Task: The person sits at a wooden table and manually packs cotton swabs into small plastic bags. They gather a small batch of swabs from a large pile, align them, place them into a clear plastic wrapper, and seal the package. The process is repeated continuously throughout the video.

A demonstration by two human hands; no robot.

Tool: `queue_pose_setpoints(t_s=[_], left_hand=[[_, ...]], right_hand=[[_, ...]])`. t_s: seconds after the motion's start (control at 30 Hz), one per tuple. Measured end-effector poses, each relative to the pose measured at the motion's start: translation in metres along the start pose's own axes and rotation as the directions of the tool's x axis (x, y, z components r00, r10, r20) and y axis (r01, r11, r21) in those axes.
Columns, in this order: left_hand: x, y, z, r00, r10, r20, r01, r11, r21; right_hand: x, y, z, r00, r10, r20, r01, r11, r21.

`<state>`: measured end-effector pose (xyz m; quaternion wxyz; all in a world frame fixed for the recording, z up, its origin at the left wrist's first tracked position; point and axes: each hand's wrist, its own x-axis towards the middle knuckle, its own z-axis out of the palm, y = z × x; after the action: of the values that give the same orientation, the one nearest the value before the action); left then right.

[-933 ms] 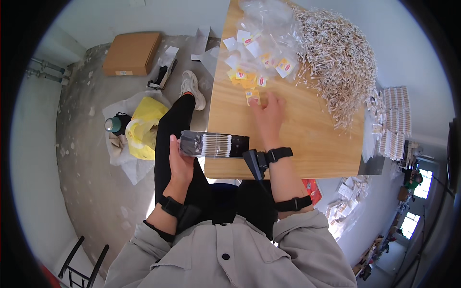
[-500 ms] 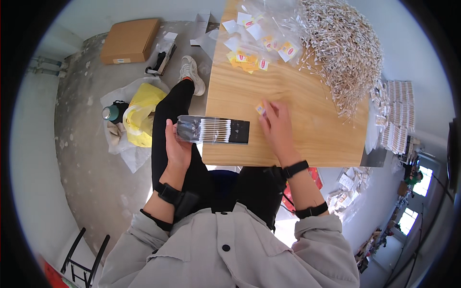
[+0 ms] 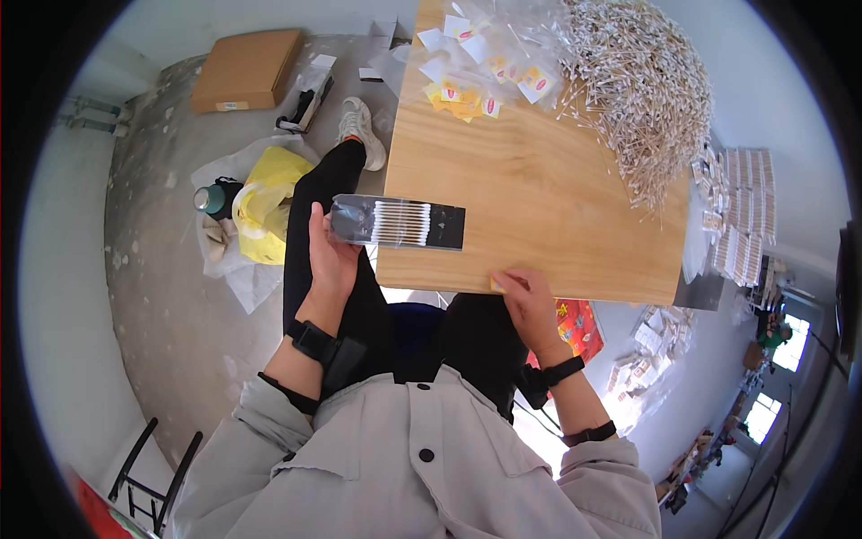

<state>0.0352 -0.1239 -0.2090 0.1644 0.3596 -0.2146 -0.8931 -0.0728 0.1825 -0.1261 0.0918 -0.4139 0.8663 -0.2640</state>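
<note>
My left hand (image 3: 330,254) holds a black tray (image 3: 398,223) with a row of white cotton swabs in it, level at the left edge of the wooden table (image 3: 539,198). My right hand (image 3: 530,304) sits at the table's near edge, fingers pinched on a small yellow label (image 3: 496,284). At the table's far side lie more yellow and white labels (image 3: 467,99) among clear small bags (image 3: 503,40). A big heap of cotton swabs (image 3: 642,99) covers the far right of the table.
Packed bundles of swabs (image 3: 741,211) lie right of the table. On the concrete floor to the left are a yellow bag (image 3: 269,202), a green bottle (image 3: 214,199) and a cardboard box (image 3: 244,70). My black-trousered legs run under the table.
My right hand has drawn back from the labels at the far side to the table's near edge, carrying a yellow label. The left hand and its tray have stayed about level.
</note>
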Motion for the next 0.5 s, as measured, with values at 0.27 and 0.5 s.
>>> queue_pose_setpoints(t_s=[0.27, 0.5], left_hand=[[0.003, -0.003, -0.008, 1.0, 0.009, 0.01, -0.009, 1.0, 0.013], [-0.003, 0.0, 0.002, 1.0, 0.016, 0.007, -0.016, 1.0, 0.016]], right_hand=[[0.044, -0.004, 0.012, 0.916, 0.301, -0.266, -0.254, 0.947, 0.197], [0.044, 0.013, 0.027, 0.906, 0.329, -0.266, -0.264, 0.931, 0.251]])
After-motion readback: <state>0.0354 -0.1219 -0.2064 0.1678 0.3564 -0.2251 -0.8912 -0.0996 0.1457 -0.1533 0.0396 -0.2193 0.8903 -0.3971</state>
